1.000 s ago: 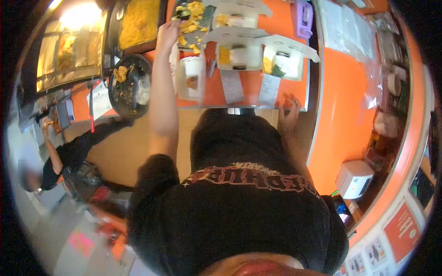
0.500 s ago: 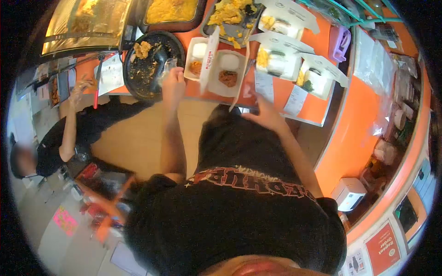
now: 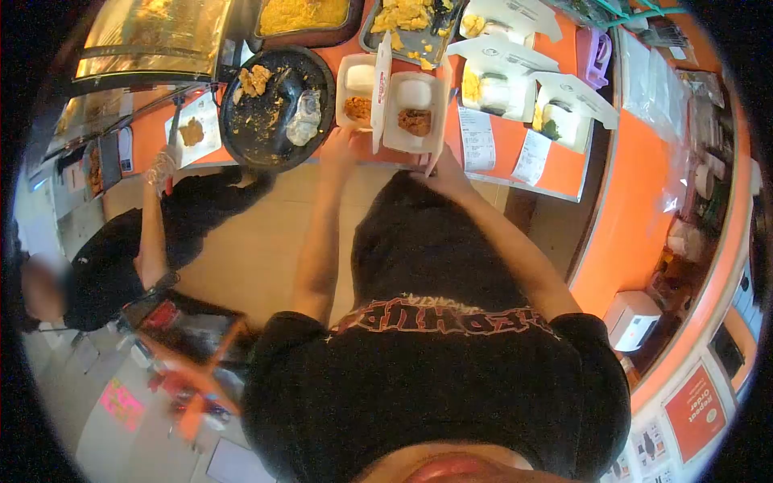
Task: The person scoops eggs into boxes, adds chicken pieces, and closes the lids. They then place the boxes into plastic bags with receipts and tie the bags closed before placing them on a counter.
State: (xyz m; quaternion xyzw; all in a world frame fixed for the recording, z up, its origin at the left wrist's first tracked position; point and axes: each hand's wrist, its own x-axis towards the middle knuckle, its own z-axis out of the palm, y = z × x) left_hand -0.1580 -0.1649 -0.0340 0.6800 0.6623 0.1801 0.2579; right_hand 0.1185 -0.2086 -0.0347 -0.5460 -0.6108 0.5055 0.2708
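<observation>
Two open white takeaway boxes lie side by side at the counter's front edge, the left box (image 3: 355,79) and the right box (image 3: 415,142). Each holds a mound of white rice and reddish-brown food. My left hand (image 3: 340,149) grips the front edge of the left box, fingers partly hidden. At the right box's front corner, my right hand (image 3: 444,177) is closed on the edge by the raised lid flap. A crumpled clear plastic piece (image 3: 305,118), perhaps a glove, rests in the black round pan (image 3: 266,133) beside some fried food scraps.
Behind are trays of yellow food (image 3: 302,14) and egg pieces (image 3: 403,18). More filled boxes (image 3: 493,90) and paper receipts (image 3: 477,138) stand to the right. At left, a co-worker's gloved hand (image 3: 161,167) holds a utensil over paper with brown food (image 3: 191,133).
My left hand has let go of the clear plastic, now in the pan, and moved right to the left box. My right hand has come in to the right box. The co-worker's hand shifted right.
</observation>
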